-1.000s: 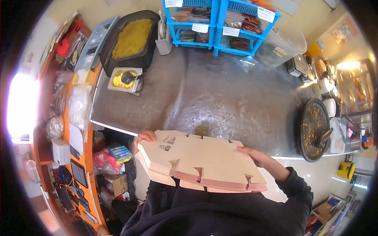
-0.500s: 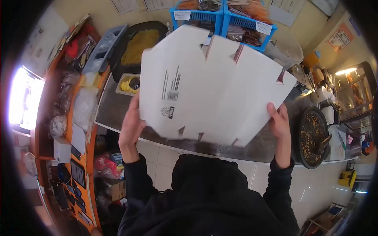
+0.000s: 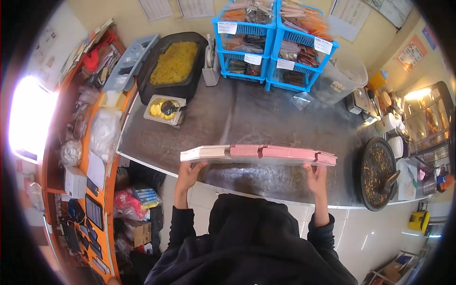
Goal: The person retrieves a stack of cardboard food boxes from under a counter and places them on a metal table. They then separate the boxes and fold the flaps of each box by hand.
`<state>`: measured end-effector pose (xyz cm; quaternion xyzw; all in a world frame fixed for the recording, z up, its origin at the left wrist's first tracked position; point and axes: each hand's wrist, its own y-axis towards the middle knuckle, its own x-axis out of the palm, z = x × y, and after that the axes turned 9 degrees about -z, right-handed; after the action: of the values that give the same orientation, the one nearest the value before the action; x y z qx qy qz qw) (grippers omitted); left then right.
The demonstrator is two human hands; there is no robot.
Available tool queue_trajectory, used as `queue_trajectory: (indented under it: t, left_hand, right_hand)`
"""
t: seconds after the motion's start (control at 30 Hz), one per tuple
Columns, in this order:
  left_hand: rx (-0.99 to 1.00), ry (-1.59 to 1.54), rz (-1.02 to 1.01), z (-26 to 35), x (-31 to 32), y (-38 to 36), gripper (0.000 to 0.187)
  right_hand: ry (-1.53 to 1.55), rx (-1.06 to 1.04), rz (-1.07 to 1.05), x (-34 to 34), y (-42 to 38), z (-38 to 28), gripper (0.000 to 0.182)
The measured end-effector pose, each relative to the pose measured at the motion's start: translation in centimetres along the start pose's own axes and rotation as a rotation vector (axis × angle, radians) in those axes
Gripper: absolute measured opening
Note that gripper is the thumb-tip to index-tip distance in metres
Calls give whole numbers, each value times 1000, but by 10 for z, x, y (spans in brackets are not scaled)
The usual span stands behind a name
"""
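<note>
Gripping stacked white-and-pink cardboard [image 3: 242,150] with left hand [image 3: 187,176] and right hand [image 3: 316,179], I see blue plastic baskets [image 3: 292,34] beyond my fingers.

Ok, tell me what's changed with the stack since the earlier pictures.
The stack was flat near the body, then raised with its printed face showing; now it has moved forward and stands edge-on over the table. The left hand and right hand hold it near its ends; neither has visibly let go. The baskets and round pan stayed put.
</note>
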<state>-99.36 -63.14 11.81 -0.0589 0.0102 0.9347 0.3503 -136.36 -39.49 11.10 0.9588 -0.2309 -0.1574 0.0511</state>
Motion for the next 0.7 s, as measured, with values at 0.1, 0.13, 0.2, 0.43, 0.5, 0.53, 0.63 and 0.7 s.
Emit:
queue_trajectory:
  t: [0.1, 0.13, 0.2, 0.43, 0.5, 0.53, 0.63, 0.7]
  left_hand:
    - [-15, 53, -16, -2, 0, 0, 37]
    - [-14, 98, -19, -3, -1, 0, 37]
    - [-9, 191, -25, -2, -4, 2, 37]
    - [373, -305, 241, 38, 23, 24, 85]
    - [363, -321, 155, 18, 22, 22, 85]
    - [360, -328, 110, 10, 23, 22, 84]
    - [264, -205, 187, -18, 27, 7, 62]
    - [249, -131, 268, -42, 32, -2, 42]
  right_hand:
    - [131, 46, -12, 3, -1, -6, 38]
    - [134, 50, -15, 3, -2, -5, 38]
    - [141, 57, -19, 2, -2, 0, 38]
    - [396, -107, -107, 19, 26, -37, 59]
    - [460, -112, -107, 30, 28, -33, 67]
    - [407, -82, -127, 30, 26, -26, 68]
    - [187, 98, -110, 31, 4, 20, 69]
    - [148, 84, -24, 35, 7, 13, 63]
